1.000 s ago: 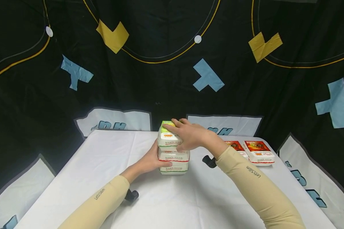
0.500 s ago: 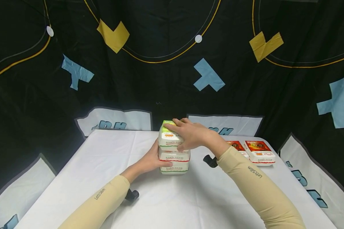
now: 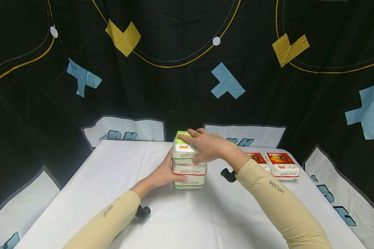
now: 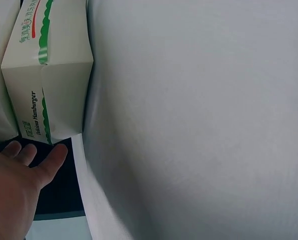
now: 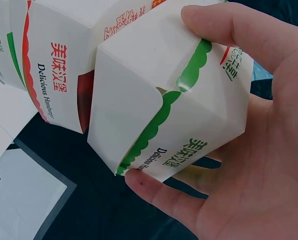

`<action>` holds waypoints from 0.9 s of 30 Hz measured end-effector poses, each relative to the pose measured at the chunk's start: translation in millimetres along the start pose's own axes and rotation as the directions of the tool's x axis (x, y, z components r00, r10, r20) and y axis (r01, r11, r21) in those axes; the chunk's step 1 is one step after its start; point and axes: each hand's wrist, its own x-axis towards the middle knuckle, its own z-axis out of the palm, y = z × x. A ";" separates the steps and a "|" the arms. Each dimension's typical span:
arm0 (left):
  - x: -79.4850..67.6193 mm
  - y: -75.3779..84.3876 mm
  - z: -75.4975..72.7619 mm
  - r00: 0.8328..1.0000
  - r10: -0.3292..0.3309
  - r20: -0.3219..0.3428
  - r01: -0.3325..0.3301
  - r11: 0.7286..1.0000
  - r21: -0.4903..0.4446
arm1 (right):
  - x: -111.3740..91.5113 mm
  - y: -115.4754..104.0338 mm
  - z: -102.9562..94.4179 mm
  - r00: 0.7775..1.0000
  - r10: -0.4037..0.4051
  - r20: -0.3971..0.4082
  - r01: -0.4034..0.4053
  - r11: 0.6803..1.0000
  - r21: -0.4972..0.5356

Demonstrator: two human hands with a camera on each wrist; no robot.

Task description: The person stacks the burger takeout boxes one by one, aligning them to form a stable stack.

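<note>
Three white paper hamburger boxes stand stacked at the far middle of the table in the head view. The top hamburger box (image 3: 183, 154) has a yellow-green lid and a green wavy trim. Below it come a red-trimmed middle box (image 3: 191, 168) and a green-trimmed bottom box (image 3: 193, 183). My left hand (image 3: 162, 173) holds the lower boxes from the left, thumb across the front, fingers behind. From the right, my right hand (image 3: 208, 147) grips the top box, fingers spread over its lid and thumb on its front. The right wrist view shows this box (image 5: 174, 110) tilted in the picture.
Two more hamburger boxes with red lids, a nearer-in box (image 3: 258, 159) and an outer box (image 3: 282, 166), sit at the table's right edge. A black curtain (image 3: 174, 97) hangs behind the white table (image 3: 187, 221). Black wrist cameras hang under both forearms.
Hands and stacked boxes keep their places. Only a very slight shift of the whole head view shows.
</note>
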 end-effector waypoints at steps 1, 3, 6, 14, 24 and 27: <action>-0.7 0.0 -0.7 1.000 -0.004 -0.008 0.004 1.000 0.004 | 0.1 0.0 0.2 1.000 0.000 0.000 0.000 1.000 0.000; -2.2 0.8 -2.0 1.000 -0.004 -0.025 0.004 1.000 0.011 | 0.1 0.0 0.4 1.000 0.002 -0.002 -0.002 1.000 0.000; -3.9 4.3 -3.4 0.998 -0.011 -0.063 0.014 0.999 0.042 | 0.4 0.2 1.1 1.000 0.004 -0.003 -0.004 1.000 -0.001; 2.9 21.3 -9.5 0.990 -0.039 -0.135 0.055 0.992 0.115 | 0.0 0.9 0.0 1.000 0.004 0.002 -0.003 1.000 -0.004; 12.3 36.5 -18.1 0.992 0.013 -0.127 0.004 0.991 0.132 | -0.4 1.5 -0.1 1.000 -0.005 0.003 0.005 1.000 -0.015; 14.4 39.6 -18.2 0.993 0.006 -0.122 0.010 0.992 0.128 | -0.2 1.5 0.5 1.000 0.000 0.002 0.000 1.000 -0.012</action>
